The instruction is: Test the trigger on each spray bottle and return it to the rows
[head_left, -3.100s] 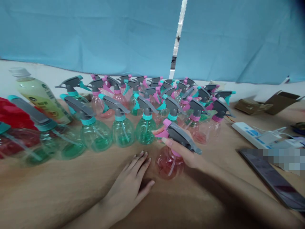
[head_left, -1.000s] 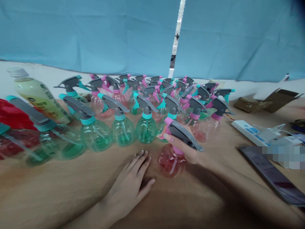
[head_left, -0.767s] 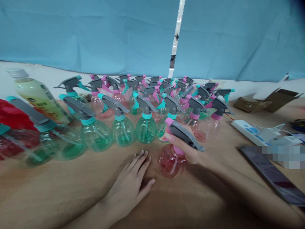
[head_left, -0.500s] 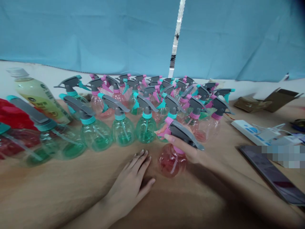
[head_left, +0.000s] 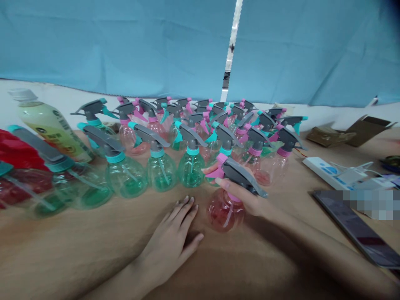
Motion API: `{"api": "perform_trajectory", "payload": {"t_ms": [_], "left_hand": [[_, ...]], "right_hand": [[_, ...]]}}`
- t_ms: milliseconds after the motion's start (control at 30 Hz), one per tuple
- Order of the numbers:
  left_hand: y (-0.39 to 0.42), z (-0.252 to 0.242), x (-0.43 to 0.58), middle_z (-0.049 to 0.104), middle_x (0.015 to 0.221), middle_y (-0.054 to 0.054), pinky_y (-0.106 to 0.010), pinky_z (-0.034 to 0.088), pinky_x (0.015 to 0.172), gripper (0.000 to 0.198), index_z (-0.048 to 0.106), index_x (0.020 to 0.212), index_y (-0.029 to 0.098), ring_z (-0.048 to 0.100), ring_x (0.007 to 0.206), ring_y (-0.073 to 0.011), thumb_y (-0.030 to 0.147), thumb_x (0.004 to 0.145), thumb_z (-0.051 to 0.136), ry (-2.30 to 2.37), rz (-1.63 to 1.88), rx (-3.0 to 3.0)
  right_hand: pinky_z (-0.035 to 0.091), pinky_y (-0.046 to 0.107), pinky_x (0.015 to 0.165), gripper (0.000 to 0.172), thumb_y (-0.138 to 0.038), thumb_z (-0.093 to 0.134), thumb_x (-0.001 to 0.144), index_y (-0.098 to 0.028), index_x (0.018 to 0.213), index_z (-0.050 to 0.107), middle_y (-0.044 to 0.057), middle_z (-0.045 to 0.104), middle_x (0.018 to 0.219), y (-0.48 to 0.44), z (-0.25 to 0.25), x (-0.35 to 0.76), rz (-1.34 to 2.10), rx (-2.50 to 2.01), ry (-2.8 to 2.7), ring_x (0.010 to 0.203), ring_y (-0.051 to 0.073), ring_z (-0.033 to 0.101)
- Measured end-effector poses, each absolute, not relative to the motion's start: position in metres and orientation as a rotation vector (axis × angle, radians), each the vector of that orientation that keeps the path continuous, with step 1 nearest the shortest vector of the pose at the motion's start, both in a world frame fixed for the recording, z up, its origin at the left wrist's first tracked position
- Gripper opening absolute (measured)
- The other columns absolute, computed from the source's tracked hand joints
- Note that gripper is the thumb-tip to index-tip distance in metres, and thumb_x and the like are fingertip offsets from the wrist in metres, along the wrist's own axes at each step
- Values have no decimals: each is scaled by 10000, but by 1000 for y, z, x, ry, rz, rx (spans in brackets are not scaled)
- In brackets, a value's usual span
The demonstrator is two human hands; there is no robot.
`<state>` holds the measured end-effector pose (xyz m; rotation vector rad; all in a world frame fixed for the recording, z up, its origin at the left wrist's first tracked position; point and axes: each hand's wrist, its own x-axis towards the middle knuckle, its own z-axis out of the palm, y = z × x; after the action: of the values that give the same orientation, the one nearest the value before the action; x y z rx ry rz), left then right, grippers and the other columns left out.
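A pink spray bottle (head_left: 223, 212) with a grey and pink trigger head stands upright on the wooden table (head_left: 78, 250). My right hand (head_left: 245, 193) is closed around its neck, just under the head. Flat on the tabletop to the left of it lies my left hand (head_left: 173, 229), fingers stretched out and holding nothing. Behind both hands runs a front row of spray bottles, among them a green one (head_left: 191, 168) with a teal collar and a pink one (head_left: 262, 166) at the right. More green and pink bottles crowd behind, partly hidden.
At the far left a drink bottle (head_left: 51, 125) with a white cap leans beside a red item (head_left: 18, 148). To the right are a power strip (head_left: 328, 173), a dark phone (head_left: 356, 229) and an opened cardboard box (head_left: 368, 131). Blue cloth (head_left: 125, 46) covers the wall behind.
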<state>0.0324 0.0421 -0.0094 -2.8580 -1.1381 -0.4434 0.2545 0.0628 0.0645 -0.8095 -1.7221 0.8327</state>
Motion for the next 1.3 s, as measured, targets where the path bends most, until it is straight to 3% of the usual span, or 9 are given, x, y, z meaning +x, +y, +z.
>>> {"api": "perform_trajectory", "payload": {"t_ms": [1300], "left_hand": [[42,-10,32,436,1429,-132,-444,358,1060,532,452,1350,117,393,1320,-273,466,949,439,-1154,-448,-2867]], "right_hand": [[476,344,888,137,-334,605,857,-256,968,616,19,644,1023,67,57,253,872,-779,-1673,953,175,603]]}}
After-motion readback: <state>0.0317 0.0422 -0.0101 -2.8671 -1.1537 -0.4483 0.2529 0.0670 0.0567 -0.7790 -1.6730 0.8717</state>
